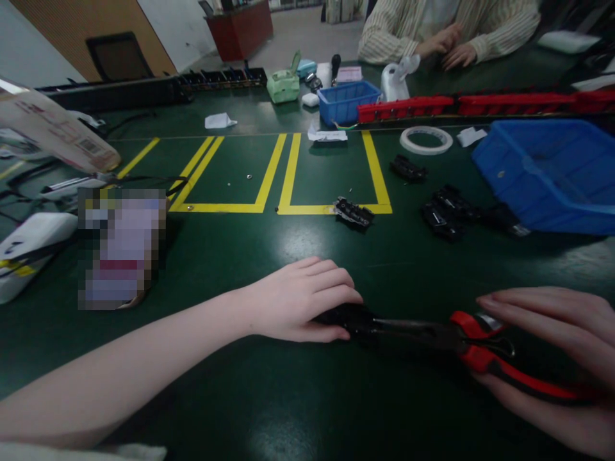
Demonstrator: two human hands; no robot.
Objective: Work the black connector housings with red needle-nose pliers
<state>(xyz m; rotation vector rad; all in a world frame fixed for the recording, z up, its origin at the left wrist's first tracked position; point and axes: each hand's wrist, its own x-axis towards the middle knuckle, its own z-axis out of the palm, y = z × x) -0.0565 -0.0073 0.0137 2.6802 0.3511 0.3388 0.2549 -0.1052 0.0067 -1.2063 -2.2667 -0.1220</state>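
Observation:
My left hand (pixel 307 301) presses a black plastic part (pixel 353 320) against the green table, its fingers closed over it; much of the part is under the palm. From the right, long-nose pliers (pixel 418 331) with red and black handles reach in, their tips touching the part's right end. My right hand (pixel 562 346) wraps round the pliers' handles, thumb on one side and fingers on the other. Beyond my left hand lies a similar black part (pixel 353 213) with metal bits, on the yellow tape line.
More black parts (pixel 444 211) lie near a large blue bin (pixel 552 173) at the right. A tape roll (pixel 426 139), a small blue bin (pixel 348 99) and a red strip (pixel 480 105) stand farther back. A phone (pixel 125 250) is left. Across the table sits a person (pixel 446 32).

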